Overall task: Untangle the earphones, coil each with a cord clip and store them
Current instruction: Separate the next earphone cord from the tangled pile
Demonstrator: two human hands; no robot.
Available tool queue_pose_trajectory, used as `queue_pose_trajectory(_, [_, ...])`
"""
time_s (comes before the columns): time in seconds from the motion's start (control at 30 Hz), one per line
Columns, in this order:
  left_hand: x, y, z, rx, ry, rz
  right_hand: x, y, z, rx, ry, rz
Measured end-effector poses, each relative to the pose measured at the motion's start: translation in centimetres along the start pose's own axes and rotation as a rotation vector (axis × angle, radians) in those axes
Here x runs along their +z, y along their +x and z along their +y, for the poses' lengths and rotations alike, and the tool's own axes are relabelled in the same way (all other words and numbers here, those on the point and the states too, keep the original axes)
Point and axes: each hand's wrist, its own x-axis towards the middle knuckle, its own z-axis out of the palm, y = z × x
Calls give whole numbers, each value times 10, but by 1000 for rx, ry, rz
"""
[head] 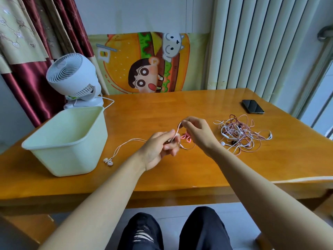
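Clip (186, 138) half hidden behind hands

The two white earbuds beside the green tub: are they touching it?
Apart. The head view shows bare table between the earbuds and the tub.

Left grip (163, 144) and right grip (195, 129) pinching one pale earphone cord (177, 129) above bench (144, 112), its earbuds (108, 161) lying left of left grip, tangled earphones (242, 135) right of right grip

Glossy wooden table (198, 168), white radiator (252, 51), dark red curtain (32, 83), cartoon burger cloth (147, 64)
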Motion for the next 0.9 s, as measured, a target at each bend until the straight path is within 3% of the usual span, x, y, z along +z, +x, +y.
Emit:
queue_pose_trajectory(0.07, [11,-3,7,40,-288,50,9,-5,7,34,-13,-32])
queue_pose_trajectory(0.13, [15,-3,12,111,-587,190,15,-14,10,89,-62,-174])
queue_pose_trajectory(0.2, [13,0,11,184,-566,350,19,-24,7,144,-98,-394])
queue_pose_trajectory(0.27, [8,-2,5,253,-83,494,19,-32,2,162,-148,-542])
queue_pose_trajectory(0.37, [-5,-11,-8,344,822,585,13,-35,-11,88,-298,-565])
queue_pose_trajectory(0.43, [-12,-16,-11,296,1090,551,6,-35,-19,-5,-366,-482])
queue_pose_trajectory(0.47, [-16,-17,-14,249,1090,499,2,-34,-21,-32,-352,-403])
queue_pose_trajectory(0.5, [-18,-19,-15,192,979,429,-1,-32,-22,-28,-285,-313])
queue_pose_trajectory(0.6, [-5,-22,-12,55,337,224,-11,-28,-22,15,-53,-94])
queue_pose_trajectory(0.67, [7,-24,-3,50,25,141,-14,-28,-17,-16,-61,-27])
queue_pose_trajectory(0.8, [32,-23,10,94,-314,2,-17,-33,-7,-19,-116,-22])
queue_pose_trajectory(0.9, [47,-15,20,160,-563,103,-17,-39,-7,38,-63,-168])
